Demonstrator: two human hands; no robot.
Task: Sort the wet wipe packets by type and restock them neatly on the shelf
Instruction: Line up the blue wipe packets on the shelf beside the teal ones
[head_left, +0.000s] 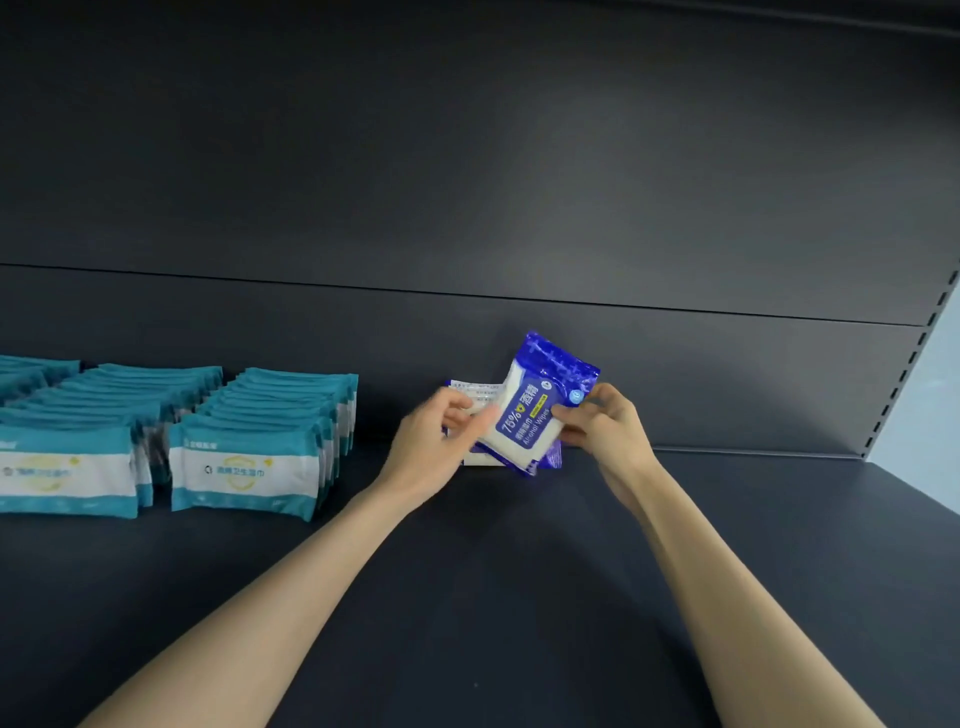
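Both my hands are at the back of the dark shelf (519, 597), near its rear wall. My right hand (605, 423) pinches a blue-and-white alcohol wipes packet (540, 400), tilted with its front towards me. My left hand (439, 439) holds the left side of that packet and of another packet (478, 395) behind it, which shows its white printed back. More blue-edged packet bottoms (540, 462) show under them on the shelf. To the left stand rows of teal-and-white wipe packets (249, 467), upright, front to back.
A further teal row (67, 470) runs off the left edge. The dark back panel (467, 208) rises behind the packets. At the far right stands the slotted shelf upright (914, 358).
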